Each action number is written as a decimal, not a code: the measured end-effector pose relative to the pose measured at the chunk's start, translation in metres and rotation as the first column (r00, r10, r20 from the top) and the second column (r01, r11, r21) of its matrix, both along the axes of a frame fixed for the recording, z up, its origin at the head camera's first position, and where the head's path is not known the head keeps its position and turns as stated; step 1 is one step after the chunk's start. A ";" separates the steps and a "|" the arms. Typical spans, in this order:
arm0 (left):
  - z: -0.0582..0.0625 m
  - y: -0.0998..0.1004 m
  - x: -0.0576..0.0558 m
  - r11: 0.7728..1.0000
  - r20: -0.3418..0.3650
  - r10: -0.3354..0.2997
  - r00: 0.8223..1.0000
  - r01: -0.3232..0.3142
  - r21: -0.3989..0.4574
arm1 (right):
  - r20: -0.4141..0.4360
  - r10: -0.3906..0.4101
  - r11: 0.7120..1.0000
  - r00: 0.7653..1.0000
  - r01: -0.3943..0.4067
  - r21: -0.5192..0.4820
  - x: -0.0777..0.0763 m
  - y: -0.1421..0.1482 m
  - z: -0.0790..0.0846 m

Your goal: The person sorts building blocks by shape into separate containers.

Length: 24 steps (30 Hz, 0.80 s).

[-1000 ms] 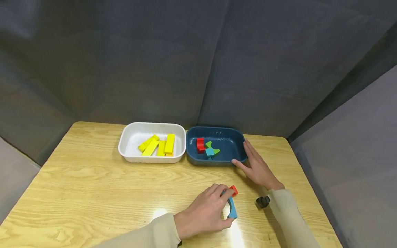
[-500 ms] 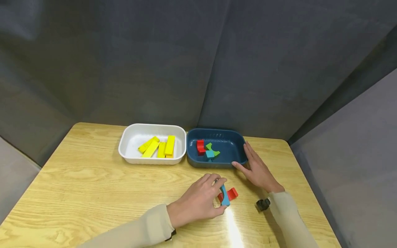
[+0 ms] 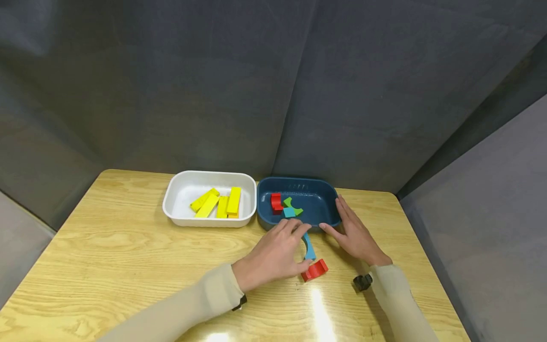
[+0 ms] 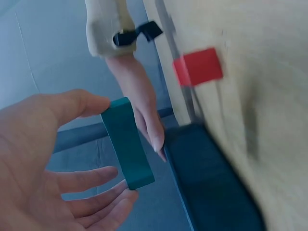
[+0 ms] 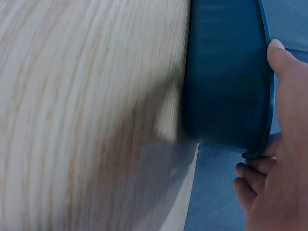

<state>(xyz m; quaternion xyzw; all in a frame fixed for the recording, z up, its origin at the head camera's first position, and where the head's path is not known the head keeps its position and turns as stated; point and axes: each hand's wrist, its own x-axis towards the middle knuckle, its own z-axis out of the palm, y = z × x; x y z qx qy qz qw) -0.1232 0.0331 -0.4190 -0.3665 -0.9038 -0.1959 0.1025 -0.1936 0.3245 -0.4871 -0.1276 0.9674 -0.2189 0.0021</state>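
My left hand (image 3: 271, 252) pinches a blue arch-shaped block (image 3: 310, 249) by its two ends, thumb at one and fingertips at the other. In the left wrist view the block (image 4: 126, 144) looks teal and stands clear above the table. A red arch-shaped block (image 3: 316, 270) lies on the table just below that hand. Beyond it sits a dark blue bin (image 3: 318, 185) with a red block (image 3: 276, 203), a green arch-shaped piece (image 3: 294, 207) and a blue block (image 3: 289, 212) inside. My right hand (image 3: 358, 236) rests against the bin's right end, fingers straight, thumb on the front rim.
Left of the dark bin, right beside it, stands a white bin (image 3: 181, 178) with several yellow blocks (image 3: 207, 205) in it. Both are near the back edge of the wooden table (image 3: 128, 266). Grey cloth panels (image 3: 273, 85) rise behind and at the sides.
My left hand has lifted the blue arch-shaped block and moved it up and slightly left toward the dark bin, uncovering the red block. The right hand stays at the bin.
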 end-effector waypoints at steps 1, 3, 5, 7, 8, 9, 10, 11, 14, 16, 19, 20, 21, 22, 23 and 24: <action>0.002 0.000 -0.003 1.000 0.003 0.003 1.000 -0.003 0.004 | 0.000 0.000 1.000 1.000 0.000 -0.002 0.000 0.000 0.000; 0.004 0.000 -0.011 1.000 0.002 0.012 1.000 -0.012 0.002 | -0.001 0.000 1.000 1.000 0.000 0.000 0.000 0.000 0.001; 0.006 0.000 -0.018 1.000 0.009 0.022 1.000 -0.022 0.002 | -0.002 -0.001 1.000 1.000 0.001 -0.001 0.000 0.000 0.001; 0.008 0.000 -0.026 0.999 0.016 0.037 0.999 -0.037 0.004 | 0.002 -0.002 1.000 1.000 0.002 -0.004 0.000 -0.001 0.001; 0.008 -0.001 -0.029 0.999 0.020 0.044 0.999 -0.044 0.006 | 0.002 -0.001 1.000 1.000 0.001 -0.005 0.001 -0.001 0.002; 0.009 -0.001 -0.033 0.999 0.025 0.050 0.998 -0.050 0.011 | 0.003 -0.001 1.000 1.000 0.001 -0.005 0.001 -0.001 0.002; 0.009 -0.002 -0.036 0.998 0.028 0.056 0.998 -0.056 0.010 | 0.005 0.000 1.000 1.000 0.000 -0.006 0.002 -0.001 0.002; 0.010 -0.002 -0.039 0.998 0.030 0.058 0.998 -0.059 0.013 | 0.005 0.001 1.000 1.000 -0.001 -0.008 0.002 -0.002 0.002; 0.010 -0.003 -0.047 0.998 0.041 0.063 0.997 -0.063 0.014 | 0.006 0.004 1.000 1.000 -0.004 -0.009 0.003 -0.002 0.002; 0.011 -0.003 -0.053 0.998 0.062 0.064 0.996 -0.065 0.014 | 0.010 0.004 1.000 1.000 -0.004 -0.013 0.003 -0.002 0.002; 0.012 -0.003 -0.062 0.997 0.101 0.078 0.992 -0.080 0.020 | 0.011 0.000 1.000 1.000 0.001 -0.012 0.002 -0.002 0.002; 0.012 -0.003 -0.065 0.996 0.110 0.086 0.990 -0.089 0.023 | 0.012 -0.002 1.000 1.000 0.002 -0.010 0.002 -0.002 0.002; 0.012 -0.003 -0.067 0.995 0.121 0.093 0.988 -0.097 0.025 | 0.012 -0.005 1.000 1.000 0.005 -0.007 0.002 -0.002 0.002; 0.012 -0.003 -0.070 0.994 0.124 0.100 0.987 -0.104 0.025 | 0.011 -0.006 1.000 1.000 0.006 -0.005 0.001 -0.002 0.001; 0.012 -0.002 -0.072 0.994 0.129 0.105 0.986 -0.110 0.028 | 0.010 -0.008 1.000 1.000 0.008 -0.001 0.001 -0.002 0.001; 0.012 -0.002 -0.074 0.993 0.131 0.108 0.985 -0.113 0.034 | 0.011 -0.008 1.000 1.000 0.008 0.000 0.001 -0.002 0.001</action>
